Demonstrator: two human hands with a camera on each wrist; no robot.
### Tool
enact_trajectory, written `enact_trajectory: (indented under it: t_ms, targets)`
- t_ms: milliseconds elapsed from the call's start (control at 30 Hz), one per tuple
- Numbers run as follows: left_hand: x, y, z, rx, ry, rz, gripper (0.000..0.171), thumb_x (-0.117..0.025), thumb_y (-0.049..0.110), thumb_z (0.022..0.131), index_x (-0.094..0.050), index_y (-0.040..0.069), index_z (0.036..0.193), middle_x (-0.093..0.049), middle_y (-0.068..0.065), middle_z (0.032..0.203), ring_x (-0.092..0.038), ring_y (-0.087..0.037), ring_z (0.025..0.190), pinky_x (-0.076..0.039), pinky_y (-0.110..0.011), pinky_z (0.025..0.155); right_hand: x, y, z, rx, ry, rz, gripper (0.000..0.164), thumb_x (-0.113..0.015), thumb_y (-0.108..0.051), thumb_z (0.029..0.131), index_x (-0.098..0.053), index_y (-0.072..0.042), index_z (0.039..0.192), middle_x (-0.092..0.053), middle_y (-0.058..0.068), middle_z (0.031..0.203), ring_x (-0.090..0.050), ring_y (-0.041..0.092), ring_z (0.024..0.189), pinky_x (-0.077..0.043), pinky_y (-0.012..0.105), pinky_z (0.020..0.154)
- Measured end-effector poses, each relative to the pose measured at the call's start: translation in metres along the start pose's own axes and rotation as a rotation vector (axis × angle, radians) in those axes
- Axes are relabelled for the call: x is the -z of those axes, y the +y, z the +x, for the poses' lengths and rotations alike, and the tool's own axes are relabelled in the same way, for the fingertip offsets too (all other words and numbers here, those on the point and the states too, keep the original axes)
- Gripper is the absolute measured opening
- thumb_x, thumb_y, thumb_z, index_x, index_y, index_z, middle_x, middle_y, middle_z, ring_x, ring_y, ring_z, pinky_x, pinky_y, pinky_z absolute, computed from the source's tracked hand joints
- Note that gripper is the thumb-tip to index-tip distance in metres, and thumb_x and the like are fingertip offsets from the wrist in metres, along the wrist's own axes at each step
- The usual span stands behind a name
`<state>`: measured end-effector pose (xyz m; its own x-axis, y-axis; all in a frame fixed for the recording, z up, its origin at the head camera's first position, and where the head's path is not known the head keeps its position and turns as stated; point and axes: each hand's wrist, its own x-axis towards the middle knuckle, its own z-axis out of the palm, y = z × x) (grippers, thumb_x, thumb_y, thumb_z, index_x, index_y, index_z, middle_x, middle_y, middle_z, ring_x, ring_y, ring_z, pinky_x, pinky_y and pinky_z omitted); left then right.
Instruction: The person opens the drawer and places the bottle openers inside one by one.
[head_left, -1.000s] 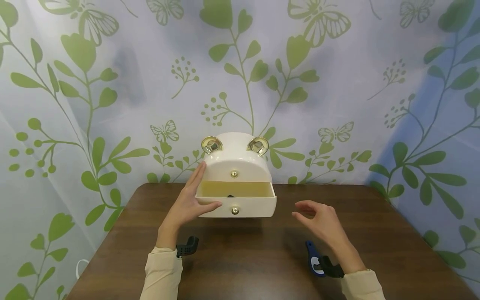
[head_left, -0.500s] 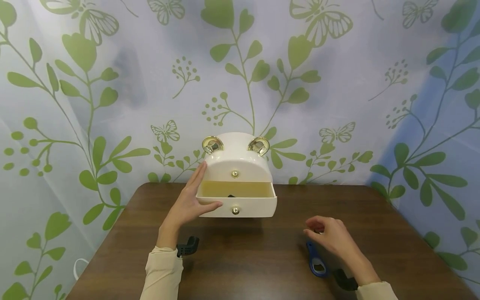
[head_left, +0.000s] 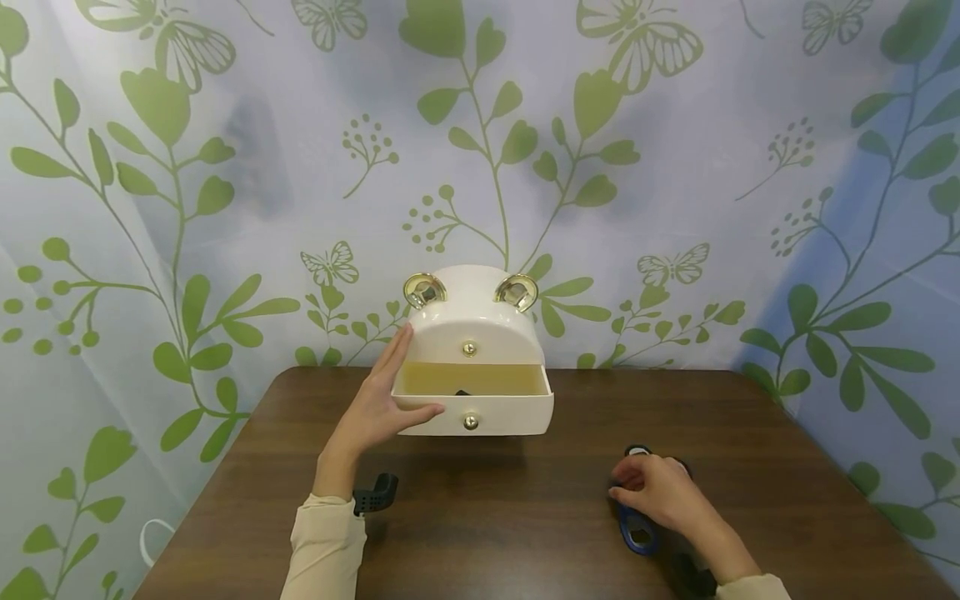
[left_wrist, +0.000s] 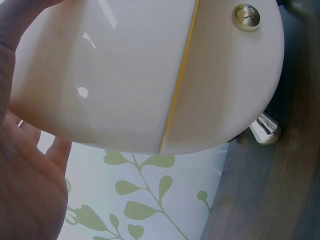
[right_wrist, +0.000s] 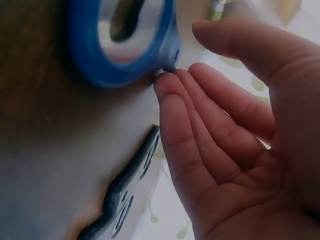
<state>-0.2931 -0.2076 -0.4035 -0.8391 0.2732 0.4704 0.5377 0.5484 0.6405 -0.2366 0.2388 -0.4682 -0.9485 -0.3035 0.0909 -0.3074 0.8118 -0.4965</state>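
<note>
A white rounded mini cabinet (head_left: 476,325) with gold ears stands at the back of the table, its lower drawer (head_left: 498,415) pulled out. A small dark thing (head_left: 462,392) shows inside that drawer. My left hand (head_left: 375,408) rests on the cabinet's left side, fingers extended and thumb across the drawer front. At right, my right hand (head_left: 660,496) is low over a blue bottle opener (head_left: 637,533). In the right wrist view its fingertips meet the edge of the opener (right_wrist: 92,60), while the thumb stands apart. A dark slender tool (right_wrist: 120,195) lies beside them, its kind unclear.
The brown wooden table (head_left: 465,533) ends at a patterned leaf-and-butterfly curtain (head_left: 480,167) behind. A dark ring-ended thing (head_left: 637,450) lies just beyond my right hand, partly covered by it. A white cable (head_left: 146,542) curves past the table's left edge.
My right hand has come down and toward me onto the bottle opener, uncovering the dark ring-ended thing behind it. My left hand, the cabinet and its drawer stay in place.
</note>
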Motion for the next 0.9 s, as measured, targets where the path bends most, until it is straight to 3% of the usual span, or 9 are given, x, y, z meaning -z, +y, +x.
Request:
enact_trajectory:
  t_ms: [333, 533, 767, 900]
  targets:
    - [0.001, 0.001, 0.0, 0.006, -0.005, 0.001, 0.123, -0.091, 0.045, 0.077, -0.007, 0.034, 0.167, -0.006, 0.008, 0.174, -0.01, -0.022, 0.16, -0.025, -0.06, 0.122, -0.007, -0.007, 0.001, 0.025, 0.006, -0.012, 0.023, -0.089, -0.02, 0.08, -0.074, -0.009, 0.094, -0.073, -0.003, 0.088, -0.069, 0.01, 0.075, -0.057, 0.024, 0.067]
    - [0.001, 0.001, 0.0, 0.006, -0.006, -0.005, 0.123, -0.091, 0.045, 0.077, -0.007, 0.034, 0.167, -0.006, 0.012, 0.173, -0.01, -0.022, 0.16, -0.024, -0.06, 0.123, -0.008, -0.011, 0.001, -0.017, 0.004, -0.048, 0.024, -0.09, -0.022, 0.078, -0.073, -0.011, 0.091, -0.071, -0.006, 0.082, -0.067, 0.008, 0.073, -0.056, 0.026, 0.066]
    - [0.001, 0.0, 0.001, -0.008, -0.001, 0.0, 0.123, -0.092, 0.043, 0.077, -0.007, 0.034, 0.167, -0.008, 0.003, 0.175, -0.011, -0.023, 0.16, -0.025, -0.06, 0.122, -0.008, -0.017, 0.0, -0.068, 0.006, -0.059, 0.02, -0.09, -0.016, 0.077, -0.072, -0.012, 0.086, -0.069, -0.008, 0.078, -0.064, 0.007, 0.071, -0.054, 0.026, 0.065]
    - [0.001, 0.0, 0.0, -0.003, -0.005, -0.003, 0.123, -0.092, 0.043, 0.077, -0.007, 0.034, 0.167, -0.007, 0.008, 0.174, -0.011, -0.022, 0.16, -0.025, -0.06, 0.123, -0.009, -0.02, 0.001, -0.08, 0.014, -0.061, 0.018, -0.088, -0.011, 0.076, -0.072, -0.013, 0.084, -0.069, -0.008, 0.076, -0.064, 0.007, 0.07, -0.055, 0.027, 0.065]
